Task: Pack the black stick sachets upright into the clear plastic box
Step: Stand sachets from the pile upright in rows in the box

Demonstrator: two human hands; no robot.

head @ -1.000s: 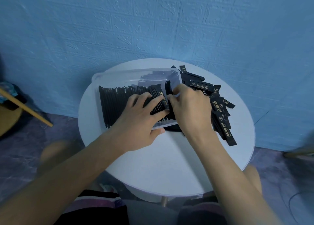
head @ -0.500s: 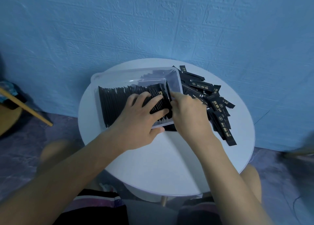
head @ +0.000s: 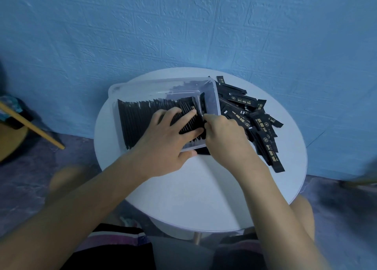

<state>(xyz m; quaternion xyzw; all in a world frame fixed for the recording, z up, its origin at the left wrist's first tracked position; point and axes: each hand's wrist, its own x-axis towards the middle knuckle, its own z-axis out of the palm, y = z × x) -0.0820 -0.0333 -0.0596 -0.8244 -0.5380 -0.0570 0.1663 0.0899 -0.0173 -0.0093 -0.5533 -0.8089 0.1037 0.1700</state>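
A clear plastic box [head: 216, 98] sits on the far half of a round white table [head: 195, 198]. A long row of black stick sachets [head: 138, 118] stands on edge inside it and fills most of its left part. My left hand [head: 163, 143] lies flat on the row's right end with fingers spread, thumb at the box's near rim. My right hand [head: 226, 139] pinches a black sachet [head: 202, 102] at the row's right end, inside the box. A loose heap of black sachets [head: 257, 122] lies on the table right of the box.
A blue textured wall rises close behind the table. A wooden stick [head: 34, 126] and part of a yellow-brown object lie at the left on the dark floor. My knees show under the table's near edge.
My right hand has slid left and toward me along the box's right end, pressing the sachet against the row. My left hand has stayed on the row.
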